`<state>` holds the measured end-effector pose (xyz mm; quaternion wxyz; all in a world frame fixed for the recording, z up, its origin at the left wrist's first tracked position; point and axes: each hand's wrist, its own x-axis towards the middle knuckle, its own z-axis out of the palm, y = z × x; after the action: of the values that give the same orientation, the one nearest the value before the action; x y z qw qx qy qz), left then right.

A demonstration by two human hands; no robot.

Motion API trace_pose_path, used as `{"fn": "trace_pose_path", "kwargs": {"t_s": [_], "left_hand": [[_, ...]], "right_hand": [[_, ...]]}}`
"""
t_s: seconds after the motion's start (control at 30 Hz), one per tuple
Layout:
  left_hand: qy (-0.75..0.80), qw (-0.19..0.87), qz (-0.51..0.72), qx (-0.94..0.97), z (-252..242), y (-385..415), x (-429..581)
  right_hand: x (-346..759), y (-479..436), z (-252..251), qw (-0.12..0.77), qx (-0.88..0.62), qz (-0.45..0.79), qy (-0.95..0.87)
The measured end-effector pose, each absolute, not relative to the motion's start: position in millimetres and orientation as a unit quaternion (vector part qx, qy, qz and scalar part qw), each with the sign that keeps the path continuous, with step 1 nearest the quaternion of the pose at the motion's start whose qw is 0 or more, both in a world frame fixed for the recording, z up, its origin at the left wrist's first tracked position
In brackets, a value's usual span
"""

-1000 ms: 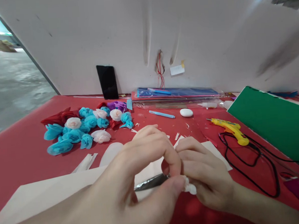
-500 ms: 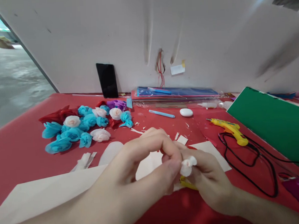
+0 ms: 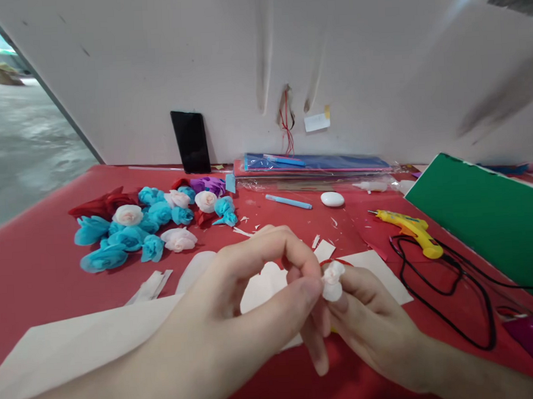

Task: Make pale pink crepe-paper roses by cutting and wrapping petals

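Observation:
Both my hands meet low in the middle over the red table. My left hand pinches a small white rolled paper bud between thumb and forefinger. My right hand grips the same bud from below with curled fingers. Under the hands lies a sheet of white paper with cut-out pieces beside it. A heap of finished paper flowers, blue, white, red and purple, lies at the back left.
A yellow glue gun with a looped black cord lies right of my hands. A green sheet fills the far right. At the back stand a black phone, a paper pack, a blue pen and a white oval case.
The white bud has been lifted and turned upward between the fingertips. The scissors blade seen under my hands a second ago is hidden.

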<state>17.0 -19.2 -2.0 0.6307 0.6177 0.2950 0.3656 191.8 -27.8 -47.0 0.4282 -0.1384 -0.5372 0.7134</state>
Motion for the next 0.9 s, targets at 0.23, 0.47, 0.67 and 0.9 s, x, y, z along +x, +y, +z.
{"fn": "trace_pose_path", "kwargs": {"t_s": [0.23, 0.47, 0.67, 0.9], "left_hand": [[0.32, 0.541, 0.405, 0.665, -2.8, -17.7, 18.0], [0.285, -0.045, 0.511, 0.81, 1.4, -6.6, 7.5], [0.257, -0.164, 0.495, 0.813, 4.4, -11.9, 3.3], [0.287, -0.124, 0.507, 0.803, -4.8, -22.5, 6.7]], "right_hand": [[192.4, -30.0, -42.6, 0.437, -0.191, 0.655, -0.586], [190.9, -41.4, -19.8, 0.494, -0.334, 0.396, -0.698], [187.1, -45.8, -9.8, 0.503, -0.337, 0.305, -0.735], [188.7, -46.7, -11.9, 0.489, -0.344, 0.314, -0.738]]}}
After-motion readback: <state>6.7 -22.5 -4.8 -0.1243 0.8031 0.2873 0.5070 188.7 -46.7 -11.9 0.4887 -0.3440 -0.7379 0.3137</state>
